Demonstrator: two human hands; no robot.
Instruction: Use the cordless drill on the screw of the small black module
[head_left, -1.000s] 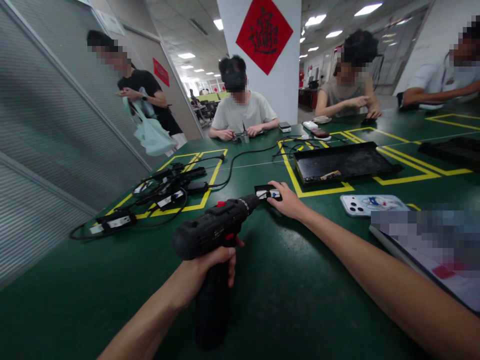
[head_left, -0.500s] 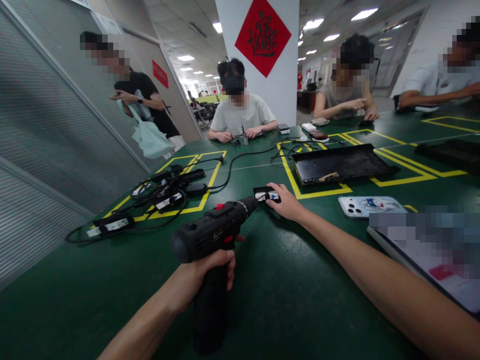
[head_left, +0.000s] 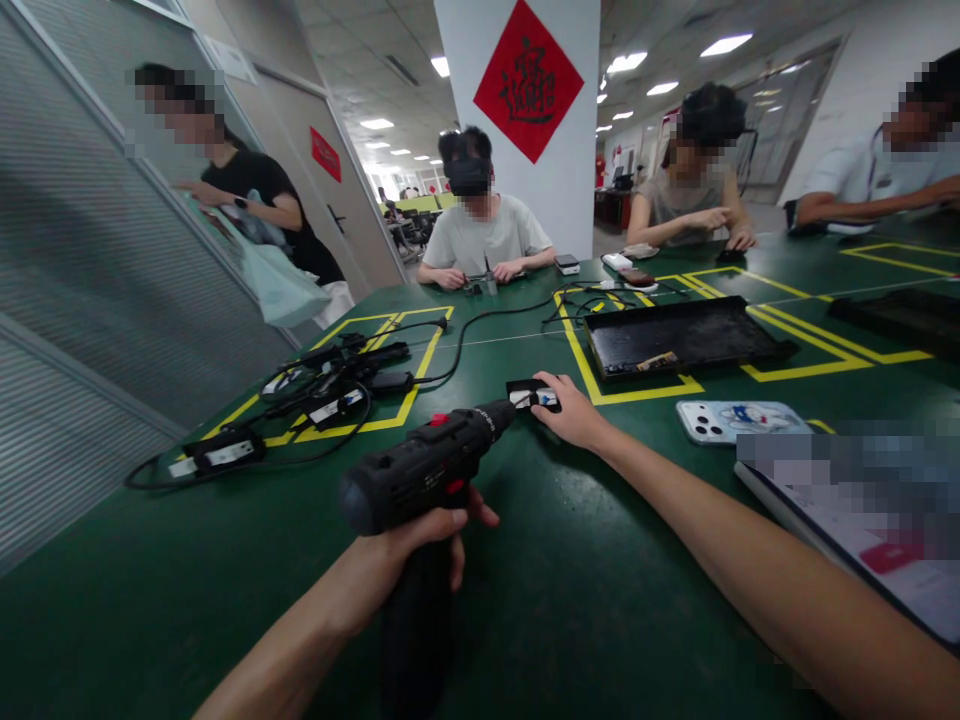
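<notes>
A left hand (head_left: 424, 535) wraps the handle of a drill (head_left: 416, 475) at a green table (head_left: 570, 610), palm and thumb snug against it, one finger jutting forward beside the grip; ahead and to the right of that grip, a right hand (head_left: 571, 412) steadies a small black-and-white block (head_left: 523, 398), thumb and fingers parted about its width and curled over its right end; the drill's nose points at the block's left end, though whether a bit touches it cannot be told from here; a slip looks the likeliest trouble, since a one-handed drill could skate off and catch the nearby thumb; a light hold could let the block spin if the drill bites; left of the drill grip lie cables (head_left: 352, 385), apparently beyond snagging reach; a tray (head_left: 675, 340) sits beyond the right hand.
</notes>
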